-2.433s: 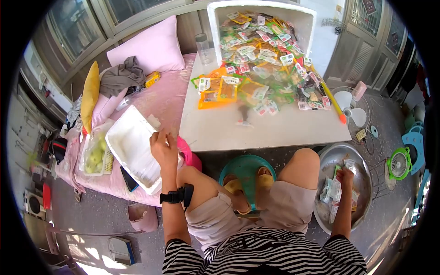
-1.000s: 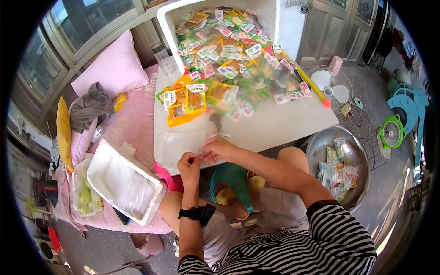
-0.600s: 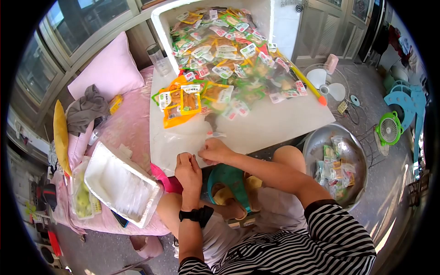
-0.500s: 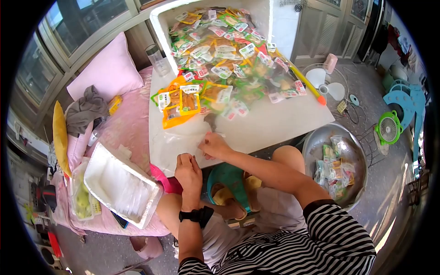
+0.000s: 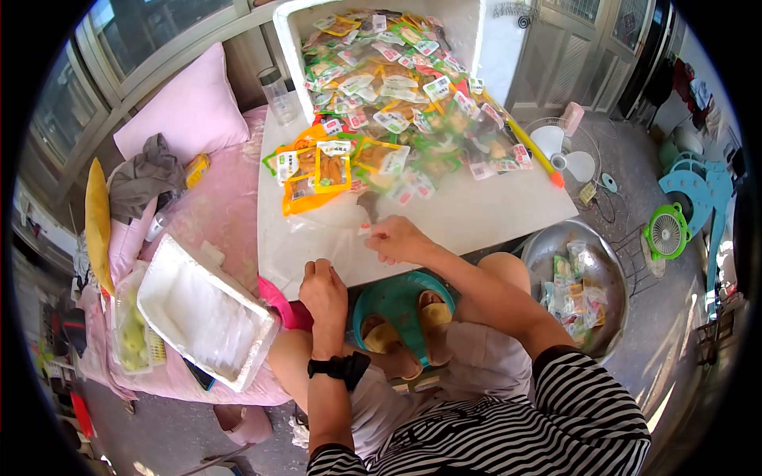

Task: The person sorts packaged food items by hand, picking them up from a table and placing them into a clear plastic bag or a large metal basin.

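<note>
My left hand point(image 5: 323, 290) is closed at the near edge of the white tabletop point(image 5: 484, 208); what its fingers hold, if anything, is hidden. My right hand point(image 5: 398, 240) is farther in over the tabletop, fingers bent together, with a small reddish-white bit at the fingertips that is too small to name. A clear, shiny plastic film point(image 5: 337, 240) lies in front of both hands. Beyond it are orange-edged snack packets point(image 5: 332, 170), then a large heap of small packaged snacks point(image 5: 389, 87) spilling from a white foam box point(image 5: 287, 55) tipped on its side.
At right on the floor, a metal basin point(image 5: 621, 317) holds several packets. An empty white foam tray point(image 5: 198, 313) rests on the pink bed point(image 5: 210, 230) at left. A yellow tube with an orange tip point(image 5: 530, 145) lies along the table. A teal basin point(image 5: 405, 325) sits under my sandalled feet.
My right hand has moved right and slightly away from me, widening the gap from my left hand. My left hand has barely shifted. The packets lie as before; the view has tilted slightly.
</note>
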Tool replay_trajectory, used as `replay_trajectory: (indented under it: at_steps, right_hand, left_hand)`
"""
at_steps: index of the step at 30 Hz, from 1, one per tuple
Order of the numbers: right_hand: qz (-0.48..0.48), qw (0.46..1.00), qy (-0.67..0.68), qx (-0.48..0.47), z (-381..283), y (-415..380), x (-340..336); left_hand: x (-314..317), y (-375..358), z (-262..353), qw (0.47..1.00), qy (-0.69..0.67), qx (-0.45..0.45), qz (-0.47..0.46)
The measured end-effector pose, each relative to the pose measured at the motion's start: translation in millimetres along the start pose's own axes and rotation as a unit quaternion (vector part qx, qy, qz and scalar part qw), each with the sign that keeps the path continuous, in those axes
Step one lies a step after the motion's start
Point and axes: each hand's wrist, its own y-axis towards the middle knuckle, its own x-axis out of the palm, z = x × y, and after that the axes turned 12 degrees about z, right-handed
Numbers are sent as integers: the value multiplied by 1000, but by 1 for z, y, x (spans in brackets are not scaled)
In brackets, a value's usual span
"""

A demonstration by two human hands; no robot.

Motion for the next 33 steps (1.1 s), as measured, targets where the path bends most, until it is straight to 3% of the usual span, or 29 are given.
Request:
replay_trajectory:
  at_steps: [3,9,11,13,15,19,21,24,27,30,33]
  right_hand:
    - [82,996,-10,-22,15,19,-19]
    - [105,990,-85,28,9,73,-49]
    - [282,949,-122,-73,63,130,-47]
    - [376,917,-100,-85,59,139,-48]
    - [393,919,-23,-8,48,136,-51]
    - [378,921,89,27,32,130,-44]
    - [404,910,89,-7,47,146,-37]
    - [332,940,66,-44,50,147,-43]
    - [336,930,71,-130,72,168,-50]
    - [332,937,-83,-76,27,128,-74]
    - [227,968,54,-90,-5,74,-95]
  left_hand:
    - [3,-2,-1,1000,-6,-12,-10]
    - [7,-6,-1,999,-14,-18,-26]
    - [7,-6,1,999,-17,-22,-32]
    - [7,-5,2,999,-18,-25,-38]
    - [8,-5,2,998,-17,-29,-45]
    - [12,-5,3,999,-16,-15,-50]
    - [14,-6,4,998,-27,-28,-48]
    - [15,-4,3,998,-18,-27,-55]
    - [14,-2,1,998,-25,-37,-44]
    - [14,-1,0,998,-34,-36,-37]
    - [12,-1,2,998,-47,-39,-28]
